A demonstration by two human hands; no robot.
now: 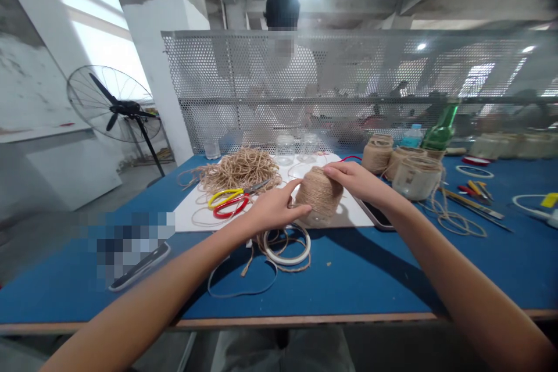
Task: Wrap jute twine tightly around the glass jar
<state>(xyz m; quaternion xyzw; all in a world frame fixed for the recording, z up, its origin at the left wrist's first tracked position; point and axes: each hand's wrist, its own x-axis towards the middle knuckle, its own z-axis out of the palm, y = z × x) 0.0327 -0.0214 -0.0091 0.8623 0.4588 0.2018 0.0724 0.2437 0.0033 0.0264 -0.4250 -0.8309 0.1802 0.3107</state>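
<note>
Between my two hands is a glass jar wrapped in jute twine [321,195], tilted above the white sheet [192,218]. My left hand [279,204] grips its left side, thumb up on the twine and fingers around the lower part. At the jar's upper right, my right hand [351,177] curls its fingers over the twine. A strip of bare glass shows at the jar's lower end. Left of it lie a loose heap of twine [242,168] and scissors [230,203] with one yellow and one red handle. A white tape roll [286,260] lies below, with twine strands around it.
Wrapped jars [377,153] and a partly wrapped glass jar [417,179] stand at right near a green bottle [441,128]. Tools [473,203] lie beyond them. A phone [377,215] is under my right forearm. A mesh partition [209,81] rises behind; a person stands past it.
</note>
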